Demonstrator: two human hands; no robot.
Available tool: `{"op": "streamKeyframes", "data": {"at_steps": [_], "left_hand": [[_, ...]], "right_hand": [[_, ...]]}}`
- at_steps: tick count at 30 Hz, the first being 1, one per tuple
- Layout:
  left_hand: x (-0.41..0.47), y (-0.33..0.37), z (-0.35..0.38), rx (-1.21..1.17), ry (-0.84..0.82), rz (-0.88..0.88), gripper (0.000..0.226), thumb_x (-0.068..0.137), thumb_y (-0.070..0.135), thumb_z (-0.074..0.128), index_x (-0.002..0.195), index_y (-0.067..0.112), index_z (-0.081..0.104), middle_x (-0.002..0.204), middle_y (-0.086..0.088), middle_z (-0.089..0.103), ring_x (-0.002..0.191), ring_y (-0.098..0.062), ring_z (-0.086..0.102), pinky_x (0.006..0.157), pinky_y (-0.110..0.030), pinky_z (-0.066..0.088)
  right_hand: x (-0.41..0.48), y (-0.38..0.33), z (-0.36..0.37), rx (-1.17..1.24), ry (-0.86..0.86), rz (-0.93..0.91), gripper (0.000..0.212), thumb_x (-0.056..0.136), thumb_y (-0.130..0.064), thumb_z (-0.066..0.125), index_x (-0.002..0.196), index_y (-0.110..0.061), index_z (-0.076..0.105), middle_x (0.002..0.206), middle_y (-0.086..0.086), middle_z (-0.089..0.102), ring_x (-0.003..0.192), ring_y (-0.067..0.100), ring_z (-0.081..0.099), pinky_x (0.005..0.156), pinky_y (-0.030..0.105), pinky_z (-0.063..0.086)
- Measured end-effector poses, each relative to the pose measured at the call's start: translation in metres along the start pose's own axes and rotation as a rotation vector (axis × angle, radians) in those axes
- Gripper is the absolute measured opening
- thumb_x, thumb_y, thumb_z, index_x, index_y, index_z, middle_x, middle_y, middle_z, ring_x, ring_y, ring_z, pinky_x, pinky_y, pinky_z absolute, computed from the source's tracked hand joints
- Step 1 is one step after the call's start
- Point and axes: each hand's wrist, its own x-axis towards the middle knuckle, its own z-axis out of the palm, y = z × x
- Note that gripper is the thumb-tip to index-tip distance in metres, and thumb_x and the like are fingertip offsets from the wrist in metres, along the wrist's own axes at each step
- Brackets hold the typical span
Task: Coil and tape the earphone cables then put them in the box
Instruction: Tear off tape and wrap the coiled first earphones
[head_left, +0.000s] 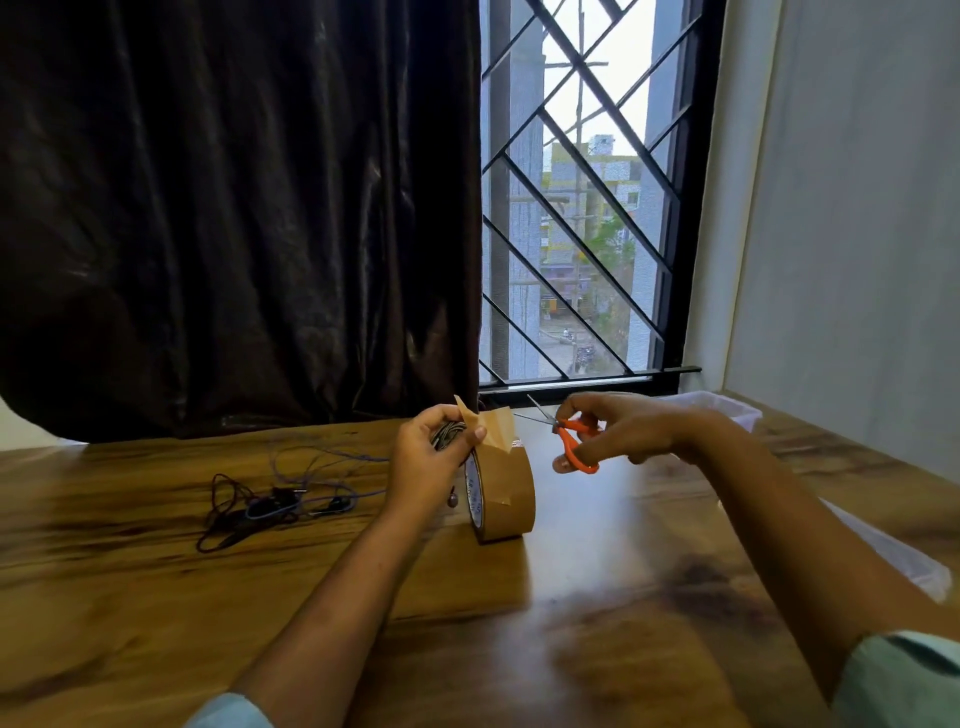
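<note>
My left hand (431, 457) grips a coiled grey earphone cable (448, 435) and pinches the free end of brown tape (491, 426) pulled up from the roll. The brown tape roll (511, 493) stands on edge on the wooden table, just right of that hand. My right hand (618, 428) holds orange-handled scissors (571, 441) with the blades open, pointing left at the tape strip. An earbud (453, 500) dangles below my left hand. Loose tangled earphone cables (270, 506), dark and blue, lie on the table to the left.
A clear plastic box (727, 410) sits at the far right by the window, and its clear lid (893, 556) lies along the right edge. A dark curtain (234, 208) and a barred window (582, 197) stand behind the wooden table (156, 597).
</note>
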Motion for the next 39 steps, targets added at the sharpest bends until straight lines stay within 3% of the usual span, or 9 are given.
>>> {"op": "streamKeyframes", "data": {"at_steps": [2, 7, 11, 13, 20, 26, 31, 35, 39], "left_hand": [[0.001, -0.002, -0.001, -0.001, -0.014, 0.004, 0.017, 0.080, 0.004, 0.070, 0.078, 0.019, 0.064, 0.082, 0.006, 0.066, 0.073, 0.009, 0.061, 0.062, -0.007, 0.047], [0.003, -0.006, -0.003, -0.013, -0.015, -0.002, 0.015, 0.079, 0.007, 0.072, 0.080, 0.020, 0.065, 0.083, 0.006, 0.068, 0.078, 0.001, 0.063, 0.066, -0.008, 0.048], [0.003, -0.006, -0.002, -0.002, -0.007, -0.005, 0.013, 0.079, 0.009, 0.072, 0.082, 0.019, 0.065, 0.083, 0.007, 0.067, 0.076, 0.006, 0.062, 0.065, -0.007, 0.047], [0.003, -0.006, -0.002, -0.001, -0.006, -0.006, 0.013, 0.079, 0.010, 0.073, 0.082, 0.020, 0.065, 0.084, 0.008, 0.067, 0.077, 0.005, 0.062, 0.066, -0.007, 0.047], [0.003, -0.005, -0.002, 0.002, -0.023, 0.010, 0.017, 0.079, 0.009, 0.072, 0.080, 0.024, 0.064, 0.084, 0.010, 0.067, 0.079, 0.008, 0.062, 0.067, -0.005, 0.046], [0.003, -0.005, -0.004, -0.018, -0.039, 0.026, 0.017, 0.078, 0.005, 0.072, 0.079, 0.020, 0.065, 0.083, 0.008, 0.067, 0.078, 0.006, 0.062, 0.069, -0.007, 0.047], [0.004, -0.008, -0.003, -0.002, -0.027, 0.019, 0.014, 0.078, 0.007, 0.072, 0.081, 0.019, 0.065, 0.086, 0.004, 0.068, 0.084, -0.003, 0.063, 0.069, -0.007, 0.047], [0.005, -0.008, -0.003, 0.005, -0.022, 0.018, 0.014, 0.078, 0.009, 0.073, 0.082, 0.020, 0.065, 0.088, 0.005, 0.068, 0.086, -0.004, 0.062, 0.069, -0.007, 0.046], [0.005, -0.009, -0.003, -0.007, -0.014, 0.008, 0.017, 0.078, 0.010, 0.073, 0.083, 0.024, 0.065, 0.091, 0.005, 0.069, 0.089, -0.008, 0.064, 0.071, -0.011, 0.049]], "right_hand": [[0.004, -0.007, -0.003, -0.015, -0.023, 0.028, 0.053, 0.075, -0.040, 0.078, 0.115, -0.026, 0.046, 0.106, 0.001, 0.055, 0.080, 0.016, 0.045, 0.054, 0.022, 0.035], [0.006, -0.016, -0.014, -0.102, -0.030, 0.004, 0.048, 0.067, -0.043, 0.083, 0.091, -0.020, 0.049, 0.087, 0.003, 0.054, 0.074, 0.018, 0.038, 0.051, 0.024, 0.028], [0.009, -0.022, -0.016, -0.200, -0.076, -0.013, 0.043, 0.069, -0.041, 0.081, 0.098, -0.027, 0.052, 0.094, -0.005, 0.059, 0.089, 0.021, 0.054, 0.077, 0.036, 0.048], [0.011, -0.025, -0.014, -0.231, -0.067, -0.033, 0.043, 0.070, -0.041, 0.080, 0.103, -0.027, 0.056, 0.094, -0.009, 0.058, 0.096, 0.019, 0.056, 0.088, 0.037, 0.049], [0.019, -0.036, -0.011, -0.337, -0.061, -0.166, 0.038, 0.075, -0.038, 0.078, 0.107, -0.021, 0.067, 0.081, -0.019, 0.056, 0.075, 0.002, 0.051, 0.067, 0.018, 0.039], [0.029, -0.036, -0.013, -0.298, -0.076, -0.254, 0.016, 0.076, -0.030, 0.078, 0.090, -0.030, 0.070, 0.079, -0.020, 0.061, 0.074, 0.004, 0.054, 0.076, 0.023, 0.044], [0.030, -0.037, -0.014, -0.327, -0.096, -0.242, 0.015, 0.077, -0.028, 0.077, 0.088, -0.031, 0.068, 0.080, -0.020, 0.060, 0.074, 0.005, 0.053, 0.071, 0.019, 0.043], [0.029, -0.035, -0.017, -0.337, -0.055, -0.230, 0.026, 0.076, -0.029, 0.078, 0.101, -0.026, 0.073, 0.075, -0.022, 0.061, 0.070, 0.003, 0.053, 0.070, 0.018, 0.041], [0.029, -0.030, -0.020, -0.321, -0.028, -0.226, 0.025, 0.071, -0.033, 0.081, 0.096, -0.032, 0.074, 0.087, -0.009, 0.070, 0.072, 0.004, 0.055, 0.082, 0.032, 0.049]]}}
